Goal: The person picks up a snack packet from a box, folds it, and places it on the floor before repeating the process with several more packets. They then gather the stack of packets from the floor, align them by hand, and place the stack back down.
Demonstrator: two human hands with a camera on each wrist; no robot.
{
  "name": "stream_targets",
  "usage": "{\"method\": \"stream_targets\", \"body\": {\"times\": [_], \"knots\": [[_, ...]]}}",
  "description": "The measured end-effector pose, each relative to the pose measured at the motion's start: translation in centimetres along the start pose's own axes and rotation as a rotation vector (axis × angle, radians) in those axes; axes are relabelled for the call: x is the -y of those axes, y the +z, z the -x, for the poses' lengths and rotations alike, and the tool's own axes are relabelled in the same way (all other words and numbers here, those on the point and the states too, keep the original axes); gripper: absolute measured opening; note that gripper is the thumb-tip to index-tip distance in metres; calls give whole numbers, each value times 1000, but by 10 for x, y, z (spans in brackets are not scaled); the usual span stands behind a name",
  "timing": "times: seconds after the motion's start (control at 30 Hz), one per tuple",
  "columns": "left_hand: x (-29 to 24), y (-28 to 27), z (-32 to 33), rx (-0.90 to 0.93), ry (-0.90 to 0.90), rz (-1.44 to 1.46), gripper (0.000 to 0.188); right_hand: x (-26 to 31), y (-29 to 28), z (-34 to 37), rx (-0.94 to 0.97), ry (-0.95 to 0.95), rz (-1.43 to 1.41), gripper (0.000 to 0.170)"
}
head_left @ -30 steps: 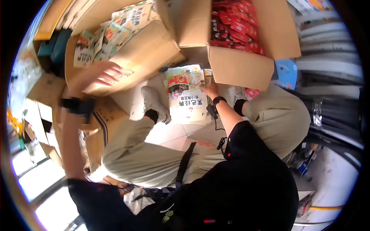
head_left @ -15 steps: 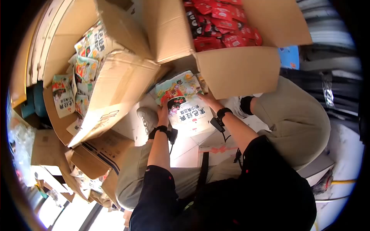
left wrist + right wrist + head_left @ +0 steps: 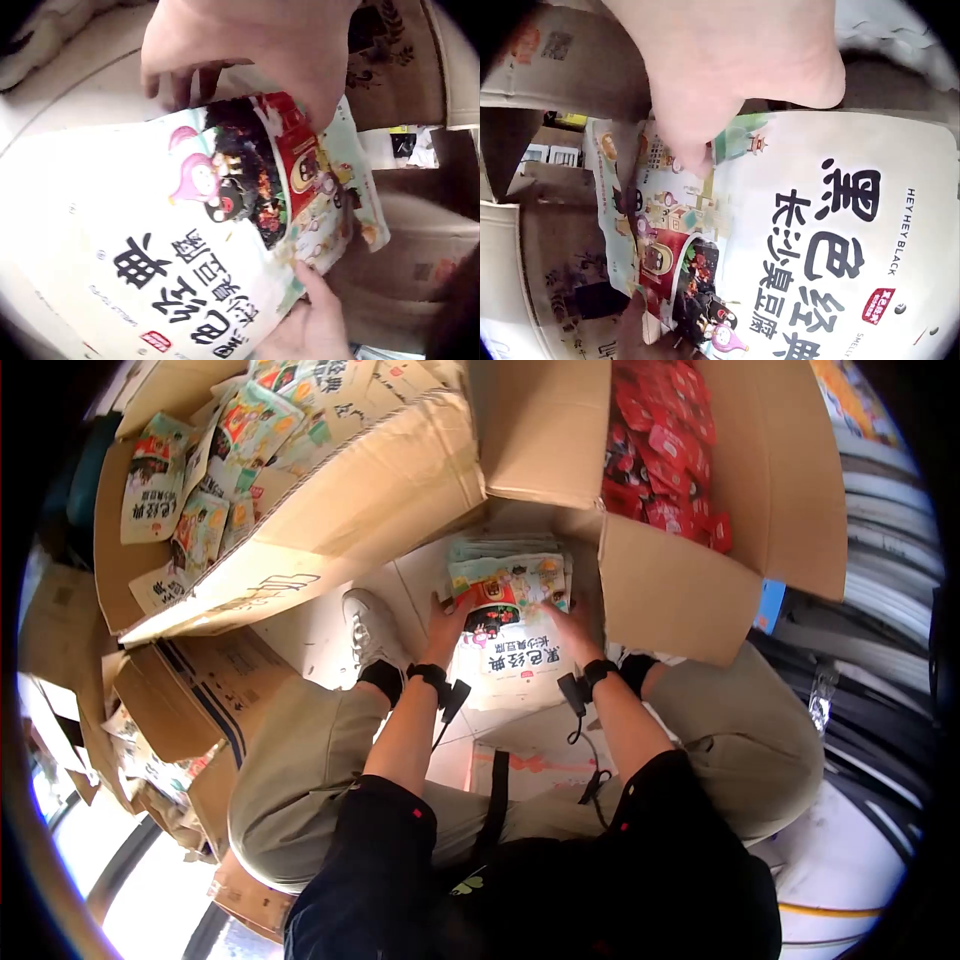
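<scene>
A stack of printed pouches (image 3: 520, 650) lies on the floor between the feet, more pouches showing behind its top edge. My left hand (image 3: 447, 628) grips the stack's left edge; in the left wrist view the left hand (image 3: 255, 52) has its thumb over the top pouch (image 3: 202, 202) and its fingers around the side. On the opposite edge my right hand (image 3: 573, 632) holds the stack; the right wrist view shows that right hand (image 3: 735, 67) with its thumb on the pouch face (image 3: 817, 225), its other fingers partly hidden.
An open carton (image 3: 330, 530) of similar pouches stands at the upper left. Another carton (image 3: 670, 585) at the upper right holds red packets (image 3: 665, 450). A smaller open box (image 3: 200, 690) is at the left, and a flat printed box (image 3: 545, 765) lies near the legs.
My left hand has come from the left carton to the stack's left edge. The stack now sits straighter between both hands, and the head view has shifted.
</scene>
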State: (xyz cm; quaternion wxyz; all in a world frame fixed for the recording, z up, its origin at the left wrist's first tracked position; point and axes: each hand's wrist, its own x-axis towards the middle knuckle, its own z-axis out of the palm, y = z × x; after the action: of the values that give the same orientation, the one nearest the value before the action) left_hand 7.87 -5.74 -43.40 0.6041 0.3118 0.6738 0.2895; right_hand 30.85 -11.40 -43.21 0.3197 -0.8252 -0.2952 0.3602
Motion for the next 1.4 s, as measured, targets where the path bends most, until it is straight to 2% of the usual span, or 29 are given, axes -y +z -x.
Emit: {"method": "stream_targets", "body": {"times": [0.07,0.1,0.13,0.17,0.2,0.27,0.3,0.33,0.4,0.43,0.47,0.57,0.6,0.67,0.7,0.73,0.8,0.83,0.87,0.9,0.93,0.97,1.0,1.07,1.1,1.13,1.2,1.23,1.4], "knots": [[12,-4,1,-112,11,29,93,9,-11,-1,211,372,-164,74],[-10,-6,15,142,-92,-64,101,-6,-2,-5,258,295,-83,78],[23,8,10,99,94,-153,90,-23,5,-6,303,226,0,81],[23,13,9,62,50,-146,89,-18,5,-2,261,45,1,73],[25,15,10,27,-2,-140,88,-22,3,-4,273,34,16,73],[-7,7,24,64,-48,3,98,-36,-1,-14,358,69,-180,63],[-17,0,28,114,-90,127,108,9,-18,0,291,242,-146,45],[7,-5,15,104,-94,137,108,11,-18,-3,301,239,-135,45],[76,-9,-21,54,-105,110,114,10,-16,-11,409,488,-452,47],[11,7,24,27,3,-396,111,11,-16,-11,415,492,-444,47],[-3,14,38,-82,-22,-502,107,15,-17,-6,415,385,-371,46],[7,0,28,-1,-15,-160,112,2,-11,-2,306,170,-324,42],[15,-2,26,-9,-25,-155,112,4,-14,-4,315,175,-316,42],[31,-6,25,-162,-138,-76,115,7,-22,-6,401,555,-366,46],[56,4,22,-79,-209,64,117,3,-20,-1,480,415,-330,51],[7,7,52,-39,-195,-479,118,-3,-13,-1,484,415,-325,51],[22,15,53,-101,-225,-377,115,-14,-2,-3,353,-39,-69,53],[31,12,47,-13,-224,-300,114,10,-15,1,502,9,-122,81],[39,5,38,74,-218,-221,113,10,-16,-1,495,16,-117,81],[39,1,38,124,-64,-66,112,6,-17,-7,502,101,-207,81],[10,0,57,144,-139,131,110,11,-21,-5,506,186,-297,81],[12,2,54,-9,-207,2,108,17,-26,-2,402,431,-295,78],[15,2,50,-164,-270,-127,106,15,-24,0,394,427,-296,78],[21,6,48,-126,-176,-290,104,4,-17,2,554,138,-108,62],[27,7,48,-95,-86,-453,101,4,-13,6,492,31,-12,61],[33,4,46,-91,-88,-454,101,4,-16,9,490,36,-10,61],[38,-5,38,41,-14,-5,96,8,-22,8,480,214,-156,60],[40,-7,35,14,-148,-74,72,14,-23,9,405,296,-140,55],[18,-11,38,100,-179,-30,42,-14,-23,-15,535,278,-230,61]]}}
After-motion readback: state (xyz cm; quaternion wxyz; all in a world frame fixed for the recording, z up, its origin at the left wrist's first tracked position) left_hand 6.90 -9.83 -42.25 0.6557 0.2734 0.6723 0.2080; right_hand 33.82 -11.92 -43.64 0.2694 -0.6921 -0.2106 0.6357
